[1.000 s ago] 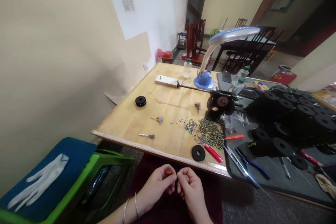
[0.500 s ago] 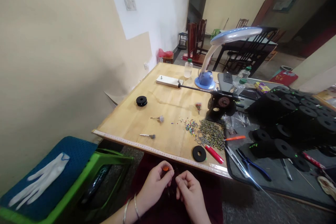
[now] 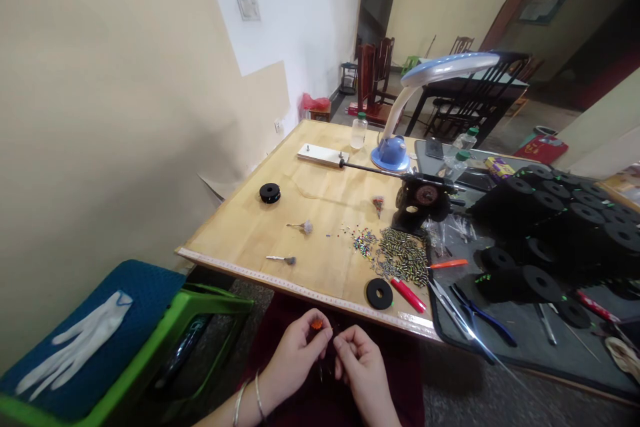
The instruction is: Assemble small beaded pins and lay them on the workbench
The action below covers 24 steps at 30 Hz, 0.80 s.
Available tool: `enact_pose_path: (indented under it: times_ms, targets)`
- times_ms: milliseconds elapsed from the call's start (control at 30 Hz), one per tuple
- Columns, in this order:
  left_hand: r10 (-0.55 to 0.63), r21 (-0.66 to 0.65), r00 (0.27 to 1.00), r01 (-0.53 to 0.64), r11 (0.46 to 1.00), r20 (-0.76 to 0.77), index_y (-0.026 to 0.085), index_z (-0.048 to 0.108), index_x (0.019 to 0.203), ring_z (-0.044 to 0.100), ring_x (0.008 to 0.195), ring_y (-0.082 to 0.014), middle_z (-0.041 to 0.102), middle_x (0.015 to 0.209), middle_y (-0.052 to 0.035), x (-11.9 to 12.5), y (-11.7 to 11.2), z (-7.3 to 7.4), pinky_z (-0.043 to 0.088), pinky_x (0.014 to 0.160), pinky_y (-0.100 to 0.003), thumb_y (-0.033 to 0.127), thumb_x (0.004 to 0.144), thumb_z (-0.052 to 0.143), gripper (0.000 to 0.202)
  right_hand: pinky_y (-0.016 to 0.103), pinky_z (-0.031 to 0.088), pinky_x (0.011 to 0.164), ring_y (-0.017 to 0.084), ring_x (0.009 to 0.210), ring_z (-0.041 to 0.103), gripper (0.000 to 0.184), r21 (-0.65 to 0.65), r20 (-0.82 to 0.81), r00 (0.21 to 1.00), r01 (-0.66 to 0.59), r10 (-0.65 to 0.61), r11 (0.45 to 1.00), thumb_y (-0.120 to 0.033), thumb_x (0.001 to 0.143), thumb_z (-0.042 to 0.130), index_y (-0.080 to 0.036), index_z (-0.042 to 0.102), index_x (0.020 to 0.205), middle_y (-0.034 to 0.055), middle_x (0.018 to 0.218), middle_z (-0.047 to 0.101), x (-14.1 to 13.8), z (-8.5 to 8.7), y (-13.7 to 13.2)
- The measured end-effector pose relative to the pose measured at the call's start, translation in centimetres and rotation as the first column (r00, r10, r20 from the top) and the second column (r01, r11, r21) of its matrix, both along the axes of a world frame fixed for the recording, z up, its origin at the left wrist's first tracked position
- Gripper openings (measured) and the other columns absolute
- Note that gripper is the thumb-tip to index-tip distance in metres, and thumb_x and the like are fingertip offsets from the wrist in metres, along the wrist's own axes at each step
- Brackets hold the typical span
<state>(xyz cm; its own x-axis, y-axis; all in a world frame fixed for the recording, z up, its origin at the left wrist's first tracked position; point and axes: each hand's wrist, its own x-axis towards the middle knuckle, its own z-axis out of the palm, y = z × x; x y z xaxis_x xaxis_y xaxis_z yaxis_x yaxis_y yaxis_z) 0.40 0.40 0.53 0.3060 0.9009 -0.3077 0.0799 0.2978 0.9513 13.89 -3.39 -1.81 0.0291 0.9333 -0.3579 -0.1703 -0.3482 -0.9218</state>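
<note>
Over my lap, just in front of the table edge, my left hand (image 3: 300, 350) is closed in a pinch. A small orange piece (image 3: 317, 325) shows between its thumb and fingers; thin strands hang below, too fine to name. Close beside it, my right hand (image 3: 364, 361) is pinched too, its fingertips on something hidden or too small to see. Nearest on the table lie a black foam ring (image 3: 371, 295) and a red-handled tool (image 3: 408, 295). Behind them spreads a heap of small dark-and-yellow striped pieces (image 3: 403, 253) beside tiny coloured beads (image 3: 363, 245).
A blue desk lamp (image 3: 391, 155) stands behind a black clamp device (image 3: 425, 197). To the right, a grey mat holds scissors (image 3: 453, 310), blue-handled pliers (image 3: 483, 320) and several black foam spools (image 3: 525, 283). A white glove (image 3: 87, 340) lies on a stool at left.
Both hands stay almost in place. The orange piece has shifted very slightly in my left fingers, and thin strands below it show a little more.
</note>
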Motion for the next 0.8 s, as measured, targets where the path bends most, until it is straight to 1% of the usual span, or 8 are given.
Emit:
enact_pose_path:
  times_ms: [167,367,500,633,800]
  targets:
    - [-0.040,0.023,0.998,0.041,0.999,-0.040,0.018,0.053,0.075,0.045,0.052,-0.0113,0.048,0.059,0.0059,-0.01,-0.11,-0.04,0.037,0.053,-0.023,0.032,0.083,0.057,0.017,0.019,0.024,0.041,0.007,0.037,0.034,0.044,-0.002,-0.001,1.000,0.007,-0.007,1.000,-0.060,0.074,0.065,-0.018,0.053,0.068,-0.0055,0.042,0.051,0.14,-0.34,0.12]
    - [-0.050,0.083,0.992,0.060,0.995,-0.119,0.017,0.056,0.073,0.048,0.059,-0.0132,0.054,0.064,0.0028,0.07,-0.26,-0.15,0.039,0.057,-0.023,0.030,0.082,0.057,0.016,0.018,0.021,0.038,0.006,0.036,0.029,0.045,-0.019,-0.065,0.998,0.010,-0.012,1.000,-0.060,0.073,0.067,-0.016,0.057,0.076,-0.0073,0.041,0.049,0.14,-0.15,0.23]
    - [-0.042,0.121,0.988,0.061,0.991,-0.151,0.017,0.058,0.073,0.048,0.061,-0.0139,0.057,0.065,0.0019,0.11,-0.35,-0.39,0.039,0.060,-0.023,0.028,0.081,0.058,0.014,0.018,0.020,0.037,0.006,0.036,0.030,0.045,-0.030,-0.085,0.996,0.028,-0.030,0.999,-0.060,0.072,0.068,-0.016,0.058,0.077,-0.0071,0.041,0.049,0.08,0.19,0.33]
    - [-0.054,0.107,0.988,0.070,0.992,-0.148,0.018,0.058,0.071,0.048,0.058,-0.0136,0.055,0.062,0.0026,0.21,-0.29,-0.12,0.039,0.058,-0.023,0.028,0.081,0.059,0.014,0.018,0.018,0.037,0.005,0.036,0.029,0.046,-0.060,-0.084,0.993,0.072,-0.077,0.996,-0.061,0.070,0.069,-0.016,0.058,0.071,-0.0065,0.040,0.049,0.20,0.37,0.49]
    - [-0.080,0.053,0.988,0.087,0.995,-0.132,0.018,0.057,0.072,0.047,0.053,-0.0123,0.053,0.060,0.0037,0.28,-0.26,0.22,0.038,0.053,-0.022,0.024,0.080,0.056,0.011,0.018,0.016,0.038,0.005,0.034,0.026,0.047,-0.103,-0.104,0.985,0.126,-0.137,0.987,-0.062,0.070,0.067,-0.017,0.056,0.071,-0.0079,0.039,0.046,0.46,0.20,0.56]
